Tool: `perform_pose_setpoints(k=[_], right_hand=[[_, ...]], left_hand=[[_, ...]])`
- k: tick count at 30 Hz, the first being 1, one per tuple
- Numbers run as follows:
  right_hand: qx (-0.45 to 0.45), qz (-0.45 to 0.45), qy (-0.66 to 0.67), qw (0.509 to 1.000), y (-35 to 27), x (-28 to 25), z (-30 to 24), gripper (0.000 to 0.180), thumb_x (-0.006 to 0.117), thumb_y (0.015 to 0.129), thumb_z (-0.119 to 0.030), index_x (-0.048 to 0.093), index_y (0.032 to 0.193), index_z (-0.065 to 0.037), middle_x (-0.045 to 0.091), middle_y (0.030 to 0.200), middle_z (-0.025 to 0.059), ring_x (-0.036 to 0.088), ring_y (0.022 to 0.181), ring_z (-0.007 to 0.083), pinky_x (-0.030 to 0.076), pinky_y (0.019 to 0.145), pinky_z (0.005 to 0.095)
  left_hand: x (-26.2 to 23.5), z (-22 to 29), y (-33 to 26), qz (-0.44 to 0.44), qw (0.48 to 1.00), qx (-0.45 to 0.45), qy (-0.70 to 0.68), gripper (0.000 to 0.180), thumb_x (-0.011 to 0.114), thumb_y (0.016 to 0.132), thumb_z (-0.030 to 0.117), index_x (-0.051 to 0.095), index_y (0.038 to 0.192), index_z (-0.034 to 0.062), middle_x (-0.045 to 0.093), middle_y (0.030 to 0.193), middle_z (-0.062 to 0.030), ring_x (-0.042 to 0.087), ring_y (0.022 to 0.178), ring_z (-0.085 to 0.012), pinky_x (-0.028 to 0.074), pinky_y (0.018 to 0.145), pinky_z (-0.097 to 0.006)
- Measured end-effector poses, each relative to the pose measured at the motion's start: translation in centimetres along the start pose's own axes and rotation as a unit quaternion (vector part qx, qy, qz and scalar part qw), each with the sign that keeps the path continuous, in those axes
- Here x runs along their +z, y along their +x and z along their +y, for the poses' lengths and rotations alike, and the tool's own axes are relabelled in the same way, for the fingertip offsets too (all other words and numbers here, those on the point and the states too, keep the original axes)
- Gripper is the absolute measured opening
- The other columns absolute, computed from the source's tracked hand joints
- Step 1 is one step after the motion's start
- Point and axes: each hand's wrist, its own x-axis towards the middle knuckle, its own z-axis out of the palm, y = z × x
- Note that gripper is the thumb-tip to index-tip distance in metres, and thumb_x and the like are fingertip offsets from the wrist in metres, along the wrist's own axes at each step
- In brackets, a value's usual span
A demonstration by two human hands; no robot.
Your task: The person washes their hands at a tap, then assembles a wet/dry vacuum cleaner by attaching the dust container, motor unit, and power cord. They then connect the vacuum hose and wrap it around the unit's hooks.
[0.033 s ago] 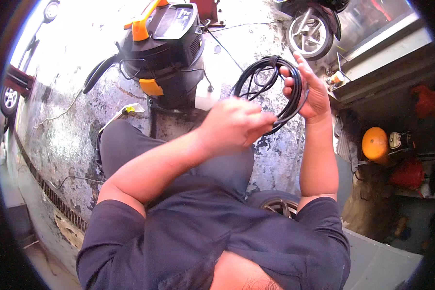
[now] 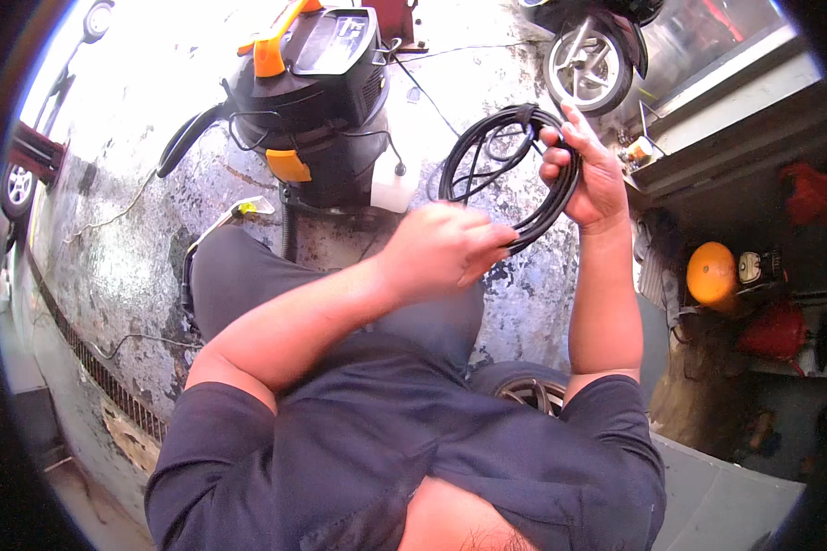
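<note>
A loop of black cable [image 2: 549,215] hangs in front of me, several strands thick, bound by a dark wrap at its top. My right hand [image 2: 595,179] is closed round the coil's right side, with the fingers curled over the strands and the thumb side up. At the bottom of the loop, my left hand [image 2: 450,243] is closed with its fingertips against the cable; the hand is slightly blurred. Loose strands cross inside the loop. Beyond the hands stands a black drum-shaped vacuum cleaner [image 2: 317,115] with an orange handle and orange latch.
A motorcycle wheel [image 2: 588,64] stands at the far right. A tyre [image 2: 505,378] lies close to my body. On the right, an orange round object [image 2: 712,274] sits among clutter. Thin cords cross the stained floor [image 2: 147,266], and a drain grate [image 2: 101,367] runs along the left.
My left hand has shifted slightly down and left at the lower edge of the cable coil. The coil has moved a little, while my right hand keeps its grip.
</note>
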Motion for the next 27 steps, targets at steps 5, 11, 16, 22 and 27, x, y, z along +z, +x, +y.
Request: perform_pose_setpoints(k=[5,11,16,22,27], right_hand=[[-0.051,-0.050,-0.063,0.995,-1.5,2.6,-5.2,0.035,0.055,0.108,-0.019,0.046,0.141,-0.020,0.051,0.091,0.0009,0.043,0.060,0.0044,0.041,0.055,0.0235],[-0.194,-0.028,-0.278,0.941,-6.3,3.6,-15.8,0.054,0.052,0.110,-0.027,0.034,0.159,-0.013,0.046,0.088,-0.0017,0.036,0.057,0.0010,0.035,0.050,0.0183],[-0.221,-0.013,-0.314,0.923,-10.4,3.7,-22.7,0.059,0.055,0.109,-0.036,0.034,0.159,-0.014,0.046,0.086,-0.0026,0.035,0.056,0.0002,0.034,0.049,0.0166],[-0.121,0.000,-0.406,0.906,-6.9,6.8,-15.6,0.068,0.060,0.105,-0.041,0.031,0.162,-0.017,0.050,0.084,-0.0038,0.035,0.053,-0.0006,0.032,0.048,0.0156],[-0.040,0.050,-0.382,0.922,-3.9,7.0,-9.3,0.061,0.060,0.105,-0.044,0.039,0.158,-0.023,0.059,0.084,-0.0021,0.041,0.055,0.0007,0.034,0.048,0.0153]], left_hand=[[3.4,-4.6,-9.9,-0.233,0.959,-0.145,-0.077,0.032,0.056,0.105,0.038,0.059,0.119,0.0088,0.069,0.093,-0.0222,0.068,0.089,-0.0443,0.053,0.078,-0.053],[-8.5,-13.4,-15.3,-0.217,0.922,-0.320,-0.019,0.037,0.051,0.105,0.042,0.066,0.115,0.0093,0.070,0.099,-0.0185,0.068,0.094,-0.0374,0.053,0.084,-0.047],[-16.9,-17.7,-15.5,-0.179,0.872,-0.394,-0.228,0.039,0.051,0.109,0.042,0.070,0.102,0.0083,0.048,0.069,0.0052,0.043,0.058,-0.0071,0.040,0.057,-0.026],[-14.8,-9.5,-3.1,-0.285,0.851,-0.268,0.350,0.033,0.067,0.092,0.035,0.078,0.089,0.0034,0.075,0.094,-0.0213,0.073,0.090,-0.0383,0.058,0.080,-0.049],[-10.3,-9.5,11.4,-0.021,0.955,-0.207,0.209,0.038,0.057,0.102,0.037,0.070,0.105,0.0014,0.073,0.098,-0.0225,0.071,0.094,-0.0400,0.056,0.083,-0.050]])
